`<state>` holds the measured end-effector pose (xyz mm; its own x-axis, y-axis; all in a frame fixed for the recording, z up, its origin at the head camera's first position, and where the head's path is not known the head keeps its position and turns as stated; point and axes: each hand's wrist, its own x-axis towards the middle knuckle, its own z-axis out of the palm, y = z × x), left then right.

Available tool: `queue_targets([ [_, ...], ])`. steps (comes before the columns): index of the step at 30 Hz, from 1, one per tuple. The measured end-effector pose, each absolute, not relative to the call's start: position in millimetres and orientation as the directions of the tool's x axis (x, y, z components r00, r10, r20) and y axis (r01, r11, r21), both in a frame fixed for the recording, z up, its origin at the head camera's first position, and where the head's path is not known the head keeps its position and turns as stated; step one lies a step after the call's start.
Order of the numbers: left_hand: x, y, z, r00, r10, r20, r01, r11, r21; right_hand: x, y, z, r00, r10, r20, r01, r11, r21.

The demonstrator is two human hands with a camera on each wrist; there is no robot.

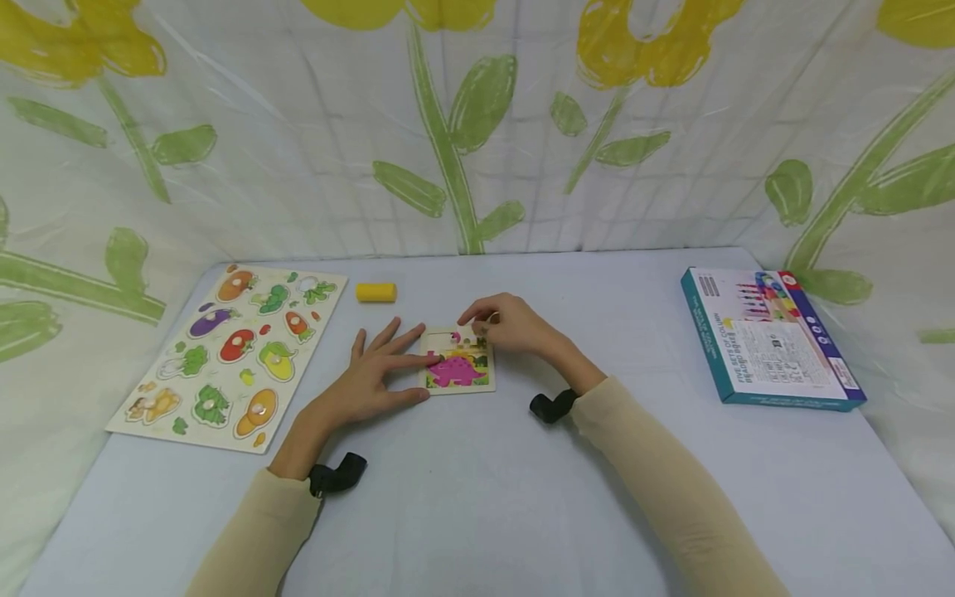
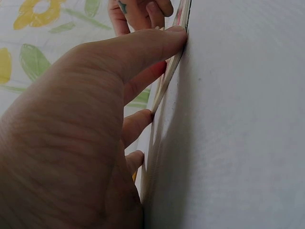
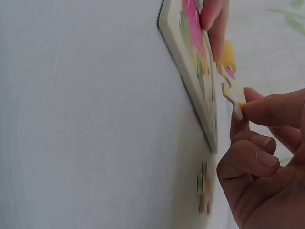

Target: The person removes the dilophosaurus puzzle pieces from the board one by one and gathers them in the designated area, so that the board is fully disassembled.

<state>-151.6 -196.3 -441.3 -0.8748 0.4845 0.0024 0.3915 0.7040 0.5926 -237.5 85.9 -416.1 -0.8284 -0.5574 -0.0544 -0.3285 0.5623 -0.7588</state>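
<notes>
A small square wooden jigsaw (image 1: pixel 464 390) with a pink dinosaur picture lies on the table between both hands. My left hand (image 1: pixel 366 377) is spread out, its thumb at the near left edge and its index fingertip over the picture. Between thumb and fingers, my right hand (image 1: pixel 515 325) pinches a jigsaw piece (image 3: pixel 232 89) at the far right of the frame. That piece is tilted up above the frame in the right wrist view, with its lobed edge showing. Another loose piece (image 3: pixel 204 188) lies on the table beside the frame; the right hand hides it in the head view.
On the left lies a wooden vegetable puzzle board (image 1: pixel 216 373). A yellow cylinder (image 1: pixel 376 292) lies behind the left hand. A flat teal-edged box (image 1: pixel 776 352) is at the right. Behind the table hangs a white sheet (image 1: pixel 298 199) with yellow flowers and green leaves.
</notes>
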Motion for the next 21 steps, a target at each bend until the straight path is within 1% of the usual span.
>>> queue_targets([
  [8,-152.4,-196.0,-442.7,-0.874,0.486,0.007,0.398,0.706,0.587,-238.6,107.3,-415.1,-0.835,-0.546,-0.069,-0.298,0.554,-0.778],
  [21,-152.8,-196.3,-444.1,-0.875,0.484,0.01,0.395,0.702,0.592,-236.3,141.4,-416.7,-0.853,-0.515,-0.087,-0.269,0.576,-0.772],
])
